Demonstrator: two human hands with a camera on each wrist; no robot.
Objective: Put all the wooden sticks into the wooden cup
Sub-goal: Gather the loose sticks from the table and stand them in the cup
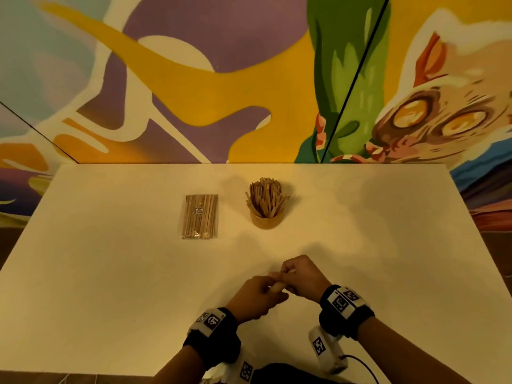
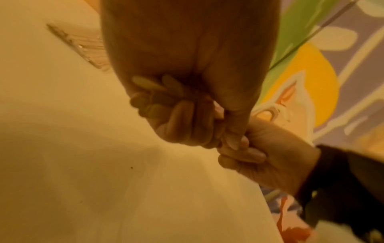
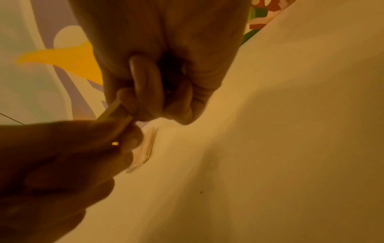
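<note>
**Both hands on a small bunch of sticks, cup already full**

While both hands meet near the front of the white table (image 1: 110, 273), head cam shows the left hand (image 1: 256, 296) and right hand (image 1: 303, 278) touching, fingers curled round a small bundle of sticks (image 1: 278, 286) held btwn them, just above the tabletop. Wooden cup (image 1: 266, 221) stands upright further back, roughly centre, w/ many sticks (image 1: 266, 196) fanning out of its top. Sealed packet of sticks (image 1: 200, 216) lies flat just left of the cup, not touching it. Both wrists wear black bands w/ printed markers. Painted mural (image 1: 194, 79) fills the wall behind.

Left wrist cam: left hand (image 2: 187, 98) closed in a fist, rounded stick ends (image 2: 145, 84) poking out past the curled fingers. Right hand (image 2: 266, 156) comes in from the right, its fingers pinching at the left thumb tip area. Packet (image 2: 83, 47) blurred on the table at upper left.

Right wrist cam: right hand (image 3: 166, 82) pinches the flat end of the sticks (image 3: 113, 111) btwn thumb & forefinger, other fingers tucked in. Left hand (image 3: 62, 156) sits dark in the lower left, gripping the other end. Packet (image 3: 145, 149) partly visible behind it, blurred
</note>
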